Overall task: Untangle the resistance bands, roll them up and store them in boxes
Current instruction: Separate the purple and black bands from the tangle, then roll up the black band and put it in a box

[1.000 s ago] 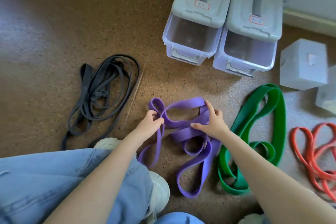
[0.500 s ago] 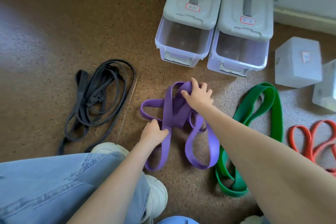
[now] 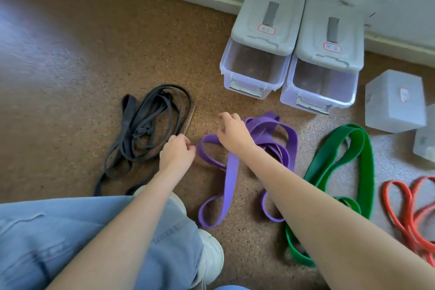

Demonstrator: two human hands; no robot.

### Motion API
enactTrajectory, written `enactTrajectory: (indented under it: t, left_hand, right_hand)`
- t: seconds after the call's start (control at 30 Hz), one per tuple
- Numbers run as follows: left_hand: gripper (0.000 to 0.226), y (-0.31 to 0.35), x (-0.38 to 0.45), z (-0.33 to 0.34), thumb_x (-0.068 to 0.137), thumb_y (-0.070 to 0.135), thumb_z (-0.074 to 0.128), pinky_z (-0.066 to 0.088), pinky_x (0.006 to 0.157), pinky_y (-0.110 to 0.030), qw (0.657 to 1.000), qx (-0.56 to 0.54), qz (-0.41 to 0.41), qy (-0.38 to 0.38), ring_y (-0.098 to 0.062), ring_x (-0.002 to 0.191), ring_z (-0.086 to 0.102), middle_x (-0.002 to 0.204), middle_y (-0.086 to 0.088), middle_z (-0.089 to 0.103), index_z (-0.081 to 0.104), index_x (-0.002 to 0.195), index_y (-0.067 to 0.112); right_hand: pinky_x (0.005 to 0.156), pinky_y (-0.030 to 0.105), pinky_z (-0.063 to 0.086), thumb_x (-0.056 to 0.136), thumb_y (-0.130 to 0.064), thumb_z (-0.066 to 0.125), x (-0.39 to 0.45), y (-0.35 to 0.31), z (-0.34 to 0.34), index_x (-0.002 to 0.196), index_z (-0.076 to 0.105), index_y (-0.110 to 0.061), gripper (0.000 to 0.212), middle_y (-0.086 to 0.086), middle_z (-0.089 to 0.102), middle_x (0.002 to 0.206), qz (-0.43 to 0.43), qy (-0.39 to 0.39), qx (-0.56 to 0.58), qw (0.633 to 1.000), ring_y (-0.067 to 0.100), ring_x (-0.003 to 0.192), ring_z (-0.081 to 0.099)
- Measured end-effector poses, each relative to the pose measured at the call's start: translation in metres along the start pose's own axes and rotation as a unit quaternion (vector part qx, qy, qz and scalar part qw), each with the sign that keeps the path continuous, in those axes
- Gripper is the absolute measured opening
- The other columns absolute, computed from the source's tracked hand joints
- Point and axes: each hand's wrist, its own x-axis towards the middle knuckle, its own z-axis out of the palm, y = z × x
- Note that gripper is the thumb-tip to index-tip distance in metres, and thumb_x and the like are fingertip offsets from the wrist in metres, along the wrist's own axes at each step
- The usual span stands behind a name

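- Left hand (image 3: 177,154) pinches the left loop end of the purple band (image 3: 231,172) on the floor (image 3: 82,66)
- Right hand (image 3: 233,132) grasps the band's tangled middle, near the two boxes (image 3: 256,73)

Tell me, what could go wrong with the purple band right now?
The purple band is bunched in crossed loops under the right hand, so pulling one strand might tighten the tangle. Its lower loop lies close to the green band, so dragging it might snag that one too. The left hand is next to the black bands, which it might catch as well.
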Motion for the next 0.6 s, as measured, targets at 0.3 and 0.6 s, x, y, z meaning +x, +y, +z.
enactTrajectory:
  t: [0.3, 0.6]
  left_hand:
    - [0.039, -0.069, 0.036, -0.015, 0.089, 0.008, 0.053, 0.034, 0.097, -0.042, 0.982, -0.032, -0.071, 0.17, -0.03, 0.124, 0.036, 0.136, -0.011, 0.042, 0.051, 0.128, 0.014]
    - [0.022, -0.088, 0.062, -0.026, 0.093, 0.015, 0.053, 0.036, 0.096, -0.043, 0.987, -0.064, -0.087, 0.119, -0.028, 0.115, 0.047, 0.116, -0.007, 0.06, 0.059, 0.114, 0.013]
  right_hand:
    - [0.103, 0.045, 0.036, 0.092, -0.005, 0.042, 0.054, -0.064, 0.086, 0.144, 0.031, -0.017, 0.054, 0.005, 0.03, 0.148, -0.175, -0.148, -0.116, 0.967, 0.033, 0.127, 0.033]
    - [0.096, 0.039, 0.043, 0.087, -0.001, 0.051, 0.078, -0.099, 0.113, 0.148, 0.015, -0.029, 0.076, 0.016, 0.036, 0.137, -0.115, -0.243, -0.008, 0.963, 0.033, 0.116, 0.05]
